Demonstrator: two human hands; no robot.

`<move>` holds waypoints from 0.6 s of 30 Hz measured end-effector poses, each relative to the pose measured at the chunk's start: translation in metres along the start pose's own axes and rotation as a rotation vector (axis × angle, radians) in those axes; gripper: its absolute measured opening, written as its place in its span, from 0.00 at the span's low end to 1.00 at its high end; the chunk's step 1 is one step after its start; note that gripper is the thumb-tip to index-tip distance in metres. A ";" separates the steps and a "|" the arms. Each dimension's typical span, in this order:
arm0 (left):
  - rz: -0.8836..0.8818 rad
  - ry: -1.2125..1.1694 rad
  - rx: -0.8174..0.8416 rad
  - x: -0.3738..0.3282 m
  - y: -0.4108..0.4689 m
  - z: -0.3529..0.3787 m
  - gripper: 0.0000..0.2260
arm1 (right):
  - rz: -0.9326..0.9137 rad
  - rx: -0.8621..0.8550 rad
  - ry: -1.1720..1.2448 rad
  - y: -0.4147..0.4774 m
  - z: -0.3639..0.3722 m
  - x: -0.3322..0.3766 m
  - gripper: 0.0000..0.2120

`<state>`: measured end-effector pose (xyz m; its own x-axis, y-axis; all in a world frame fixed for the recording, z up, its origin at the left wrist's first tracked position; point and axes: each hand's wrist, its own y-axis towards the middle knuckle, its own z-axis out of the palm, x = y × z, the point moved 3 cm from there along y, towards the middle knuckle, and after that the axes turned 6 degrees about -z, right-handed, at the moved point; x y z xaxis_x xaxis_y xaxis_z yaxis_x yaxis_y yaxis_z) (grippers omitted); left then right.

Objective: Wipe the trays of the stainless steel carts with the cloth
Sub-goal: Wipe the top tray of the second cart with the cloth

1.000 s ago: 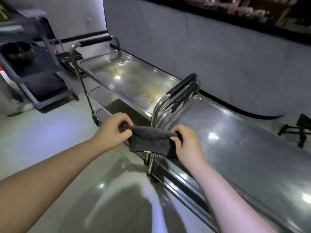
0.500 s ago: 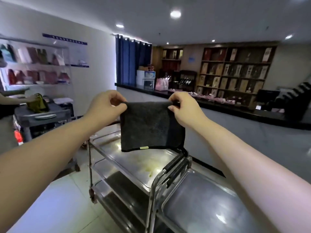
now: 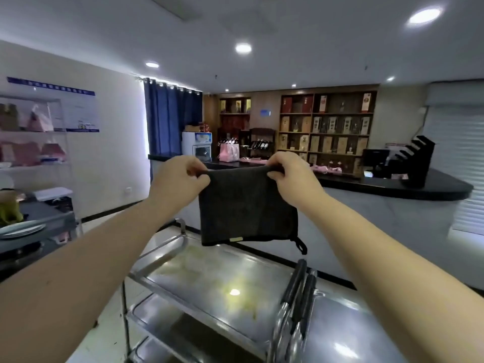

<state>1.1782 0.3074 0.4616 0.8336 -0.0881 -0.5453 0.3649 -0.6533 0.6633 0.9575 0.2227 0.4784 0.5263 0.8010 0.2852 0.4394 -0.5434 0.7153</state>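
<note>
The left hand (image 3: 180, 179) is pinching the upper left corner of the dark grey cloth (image 3: 246, 205) between thumb and curled fingers. The right hand (image 3: 290, 176) is gripping the upper right corner in the same way, so the cloth is hanging spread out between them with its top edge pulled taut. A small pale label (image 3: 235, 239) is showing at the cloth's lower edge, and a black loop (image 3: 301, 244) is dangling from its lower right corner. The cloth is hanging in the air over the far end of the top tray (image 3: 199, 281) of a stainless steel cart (image 3: 125, 310), touching no part of it. That tray is showing yellowish smears and is reflecting a ceiling light, and a lower tray (image 3: 157, 310) is peeking out beneath it. At the lower right a second cart (image 3: 353, 334) is standing just beside the first, its steel top shining. The black-gripped handles (image 3: 298, 289) of both carts are standing close together between the two tops. Behind the cloth a dark counter (image 3: 419, 189) is curving across the room, with a pink bag (image 3: 230, 152) sitting on it. Wooden shelves (image 3: 327, 121) of boxes are lining the back wall beside a blue curtain (image 3: 170, 116). At the far left, stacked plates (image 3: 21, 227) are lying on a grey trolley.
</note>
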 end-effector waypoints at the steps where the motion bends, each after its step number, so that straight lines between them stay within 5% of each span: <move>1: 0.038 0.063 0.004 0.012 0.009 0.001 0.05 | 0.010 0.008 -0.033 0.007 0.011 0.001 0.06; 7: 0.377 0.379 0.045 0.080 0.049 0.028 0.04 | 0.032 0.099 -0.271 0.036 0.084 -0.015 0.05; 18: 0.440 0.445 0.105 0.201 0.108 0.136 0.03 | -0.001 0.258 -0.272 0.085 0.223 -0.104 0.04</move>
<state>1.3289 0.1169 0.3538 0.9971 -0.0588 0.0474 -0.0750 -0.6992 0.7110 1.1027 0.0365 0.3671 0.6847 0.7244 0.0801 0.5905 -0.6158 0.5216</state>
